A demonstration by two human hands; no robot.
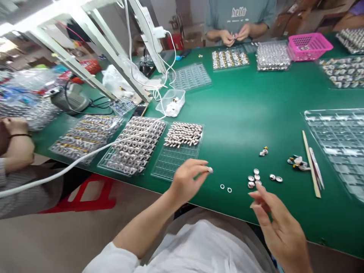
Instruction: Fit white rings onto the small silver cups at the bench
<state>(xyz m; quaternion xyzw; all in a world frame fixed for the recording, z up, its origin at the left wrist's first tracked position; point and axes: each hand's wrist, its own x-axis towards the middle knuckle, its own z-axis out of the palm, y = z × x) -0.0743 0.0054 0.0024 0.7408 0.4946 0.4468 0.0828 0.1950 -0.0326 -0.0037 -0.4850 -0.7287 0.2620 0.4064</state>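
Note:
My left hand (pixel 187 181) is over the table's front part, thumb and forefinger pinched on a small round whitish piece (pixel 210 170). Two thin white rings (pixel 225 188) lie to its right. My right hand (pixel 280 223) hovers by the table edge with fingers curved and apart, and nothing shows between them. Just beyond its fingertips is a cluster of small round metallic caps (pixel 256 177), partly covered by the forefinger. A pair of similar caps (pixel 275 178) sits right of the cluster. Farther out lies a small white-and-yellow part (pixel 264 152).
Trays of small parts (pixel 135 146) line the left, one partly filled with pointed metallic pieces (pixel 183 134). Right are white-and-yellow parts (pixel 298 162), a wooden stick (pixel 310 163), tweezers (pixel 316 168) and a clear tray (pixel 338 144). A white cable (pixel 76 163) crosses the left. Co-workers' hands (pixel 235 37) are opposite.

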